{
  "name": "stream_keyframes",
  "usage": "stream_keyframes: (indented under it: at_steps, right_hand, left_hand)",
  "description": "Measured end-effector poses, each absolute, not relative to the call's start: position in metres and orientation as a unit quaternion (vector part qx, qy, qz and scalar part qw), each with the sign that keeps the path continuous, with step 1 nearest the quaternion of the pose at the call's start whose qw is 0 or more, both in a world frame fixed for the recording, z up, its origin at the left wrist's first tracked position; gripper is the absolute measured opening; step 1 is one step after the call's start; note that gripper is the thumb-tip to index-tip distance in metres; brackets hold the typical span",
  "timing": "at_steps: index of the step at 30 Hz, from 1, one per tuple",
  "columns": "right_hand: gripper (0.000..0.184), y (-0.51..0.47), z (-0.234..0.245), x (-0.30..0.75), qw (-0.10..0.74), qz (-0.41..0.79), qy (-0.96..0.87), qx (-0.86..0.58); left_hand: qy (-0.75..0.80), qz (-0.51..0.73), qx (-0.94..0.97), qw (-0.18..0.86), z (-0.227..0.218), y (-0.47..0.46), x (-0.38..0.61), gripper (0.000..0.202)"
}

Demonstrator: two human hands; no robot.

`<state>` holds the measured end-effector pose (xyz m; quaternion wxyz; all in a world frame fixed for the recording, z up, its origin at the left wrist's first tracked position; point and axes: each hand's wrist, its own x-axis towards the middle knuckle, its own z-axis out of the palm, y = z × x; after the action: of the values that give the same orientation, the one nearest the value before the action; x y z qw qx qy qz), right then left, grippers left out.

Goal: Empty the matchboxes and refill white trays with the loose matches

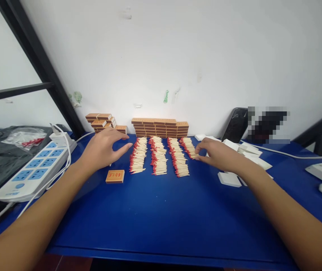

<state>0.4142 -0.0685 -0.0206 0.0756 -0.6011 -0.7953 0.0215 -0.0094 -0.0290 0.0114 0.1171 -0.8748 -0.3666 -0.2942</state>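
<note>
The left hand (104,149) is reaching forward from the near left with the forearm lying low over the blue table (161,222), palm down, fingers stretched out and loosely apart, gripping nothing; its fingertips are hovering just left of the leftmost row (138,155). The right hand (220,154) is coming in from the near right, palm down and wrist slightly raised, with its fingers curled and drawn close together against the near end of the rightmost row (188,147); whether any sticks are actually being pinched cannot be told. Four rows of matches (158,160), red heads facing left, are lying side by side in the middle of the table between the two hands. A single closed matchbox (115,176) is sitting near the left wrist, nearer than the rows, and its contents are not showing. Along the far wall a stack of matchboxes (159,128) is standing right behind the rows, with a smaller pile of boxes (104,121) to its left, all closed. Under and beyond the right hand, white trays (245,154) are lying scattered, and what they are holding cannot be made out. A power strip (34,169) is lying at the left edge.
</note>
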Motion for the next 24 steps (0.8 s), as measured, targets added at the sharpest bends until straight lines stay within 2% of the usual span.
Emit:
stream_keyframes:
  at_steps: [6,15,19,24]
  right_hand:
    - [0.013,-0.064,-0.031,0.406,0.113,-0.014,-0.790,-0.602]
    - [0.011,-0.061,-0.036,0.400,0.108,-0.043,-0.772,-0.624]
    - [0.014,-0.061,-0.035,0.395,0.106,-0.061,-0.766,-0.631]
    - [0.014,-0.065,-0.031,0.391,0.105,-0.062,-0.764,-0.633]
  left_hand:
    - [-0.416,-0.212,-0.881,0.080,0.023,-0.024,-0.026,0.055]
    - [-0.478,-0.123,-0.870,-0.003,0.042,-0.022,-0.042,0.084]
    - [-0.483,-0.115,-0.867,-0.038,0.044,-0.020,-0.047,0.081]
    - [-0.513,-0.096,-0.853,0.016,0.036,-0.012,-0.057,0.064]
